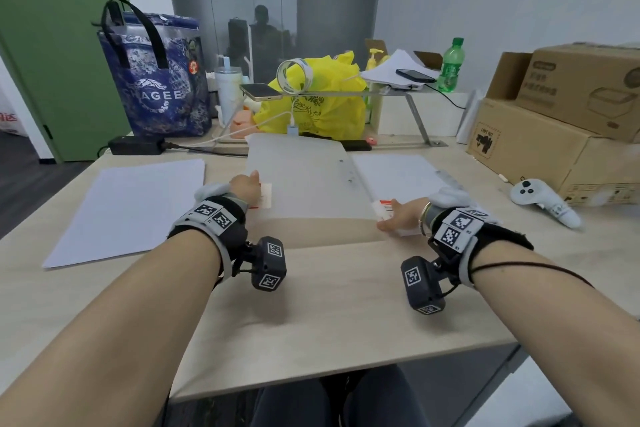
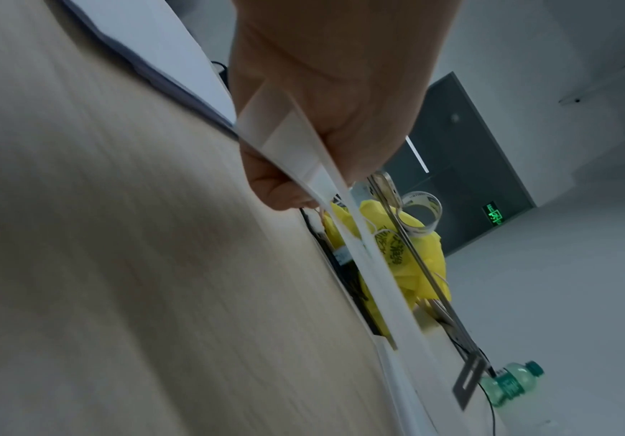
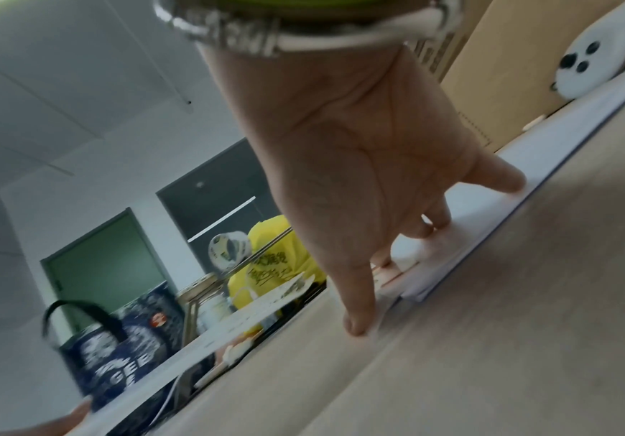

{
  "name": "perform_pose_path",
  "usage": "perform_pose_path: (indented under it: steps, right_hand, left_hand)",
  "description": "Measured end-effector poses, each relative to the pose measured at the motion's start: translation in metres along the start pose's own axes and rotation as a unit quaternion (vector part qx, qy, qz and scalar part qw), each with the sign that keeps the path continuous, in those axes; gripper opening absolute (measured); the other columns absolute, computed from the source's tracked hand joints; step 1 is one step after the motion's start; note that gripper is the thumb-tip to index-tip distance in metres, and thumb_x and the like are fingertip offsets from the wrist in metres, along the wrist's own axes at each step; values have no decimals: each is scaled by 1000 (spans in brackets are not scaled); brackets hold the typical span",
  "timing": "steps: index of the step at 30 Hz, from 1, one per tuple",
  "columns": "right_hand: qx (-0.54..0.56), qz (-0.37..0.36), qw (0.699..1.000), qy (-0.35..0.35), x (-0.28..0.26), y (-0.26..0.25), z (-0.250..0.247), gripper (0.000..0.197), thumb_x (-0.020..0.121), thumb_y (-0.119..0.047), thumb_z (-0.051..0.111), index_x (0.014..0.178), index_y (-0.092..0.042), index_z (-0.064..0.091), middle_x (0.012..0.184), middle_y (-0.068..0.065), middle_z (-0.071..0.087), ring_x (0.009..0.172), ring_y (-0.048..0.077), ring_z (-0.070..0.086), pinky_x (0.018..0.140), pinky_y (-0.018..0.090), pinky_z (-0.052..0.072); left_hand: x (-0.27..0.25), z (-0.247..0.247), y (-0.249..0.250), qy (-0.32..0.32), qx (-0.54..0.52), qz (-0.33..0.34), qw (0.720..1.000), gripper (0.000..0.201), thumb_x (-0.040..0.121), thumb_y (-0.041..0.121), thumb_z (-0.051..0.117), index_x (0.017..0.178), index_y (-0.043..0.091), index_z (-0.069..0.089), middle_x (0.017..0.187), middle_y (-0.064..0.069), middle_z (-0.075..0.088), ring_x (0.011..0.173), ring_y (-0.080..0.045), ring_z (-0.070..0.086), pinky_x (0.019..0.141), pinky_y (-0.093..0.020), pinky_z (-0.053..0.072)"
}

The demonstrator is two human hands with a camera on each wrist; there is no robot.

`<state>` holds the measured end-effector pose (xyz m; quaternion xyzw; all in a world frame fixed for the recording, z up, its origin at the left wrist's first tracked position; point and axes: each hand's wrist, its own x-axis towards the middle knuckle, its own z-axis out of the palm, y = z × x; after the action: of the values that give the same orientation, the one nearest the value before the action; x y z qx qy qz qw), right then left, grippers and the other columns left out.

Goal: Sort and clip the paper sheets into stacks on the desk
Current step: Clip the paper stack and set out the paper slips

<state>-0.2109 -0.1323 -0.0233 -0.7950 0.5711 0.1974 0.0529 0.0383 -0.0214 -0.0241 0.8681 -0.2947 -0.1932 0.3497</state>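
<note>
A translucent grey folder cover [image 1: 304, 180] stands raised at a slant in the middle of the desk. My left hand [image 1: 247, 185] pinches its left edge near a red-and-white label [image 1: 265, 196]; in the left wrist view the thumb and fingers of this hand [image 2: 322, 103] clamp the thin cover [image 2: 363, 259] above the desk. To the right of the cover lies a white paper stack [image 1: 394, 173]. My right hand [image 1: 398, 218] presses straight fingers [image 3: 497, 177] on the near corner of these sheets [image 3: 583, 112]. A second white stack [image 1: 128, 208] lies at the left, untouched.
Behind the folder a metal riser [image 1: 415, 114] carries two phones and a tape roll [image 1: 294, 76], with a yellow bag [image 1: 318, 107] under it. A blue tote [image 1: 159, 80] stands back left. Cardboard boxes [image 1: 554, 135] and a white controller [image 1: 540, 198] sit right.
</note>
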Motion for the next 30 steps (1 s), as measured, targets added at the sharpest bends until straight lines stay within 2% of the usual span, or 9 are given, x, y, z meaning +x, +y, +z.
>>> perform_pose_path:
  steps: [6,10,12,14,17,22,25,27,30]
  right_hand:
    - [1,23,1000,-16,35,30,-11,92,85,-69,39,153,-23,-3,159,7,17,146,28,20,117,39,18]
    - [17,45,999,-9,45,38,-13,87,90,-64,36,153,-17,-1,158,9,19,145,27,23,115,36,20]
    - [21,51,999,2,46,40,-14,88,90,-64,35,153,-15,-2,159,8,18,145,27,22,116,35,20]
    - [30,43,999,13,52,43,-14,88,90,-65,34,153,-14,-1,158,8,21,144,27,24,115,34,22]
    - [33,38,999,14,54,45,-13,89,88,-66,38,153,-14,6,156,8,26,142,26,28,114,35,23]
    - [100,25,990,93,43,44,-17,63,96,-41,43,144,-4,27,148,18,35,137,33,35,110,37,28]
    - [181,-21,969,166,31,34,-27,46,100,-35,35,122,2,50,132,22,53,113,33,54,97,35,39]
    - [248,-64,956,141,20,23,-33,50,100,-42,30,102,1,55,113,21,63,82,30,60,77,34,46]
    - [347,-87,930,90,4,19,-39,52,95,-51,38,91,-1,50,85,13,55,73,30,59,62,33,52]
  left_hand:
    - [-1,18,17,-27,-20,4,999,52,106,25,20,138,-11,38,143,-29,40,134,-37,38,105,-34,30]
    - [-1,27,14,-74,-72,-2,995,50,105,29,29,133,-8,48,137,-25,51,125,-37,52,58,-25,43]
    - [1,29,15,-78,-86,-13,993,50,104,29,30,132,-8,48,136,-25,52,124,-37,53,53,-22,40]
    - [1,31,18,-73,-83,-25,994,49,105,27,26,137,-8,43,140,-25,47,129,-37,48,72,-32,46]
    - [-4,27,17,-31,-49,-26,998,51,106,25,18,140,-9,36,144,-26,40,135,-35,38,108,-34,28]
    - [-6,23,14,-41,-10,-15,999,54,106,29,20,138,-11,39,144,-26,41,134,-36,39,109,-33,27]
    - [-14,22,20,-31,-37,-19,999,53,106,29,21,138,-10,38,144,-26,40,135,-35,38,109,-33,28]
    - [-20,24,25,-33,-45,-14,998,52,106,26,19,141,-9,35,145,-26,38,136,-35,36,110,-34,26]
    - [-33,31,35,-43,-61,-4,997,54,106,30,21,140,-9,37,146,-25,40,136,-34,38,109,-33,27]
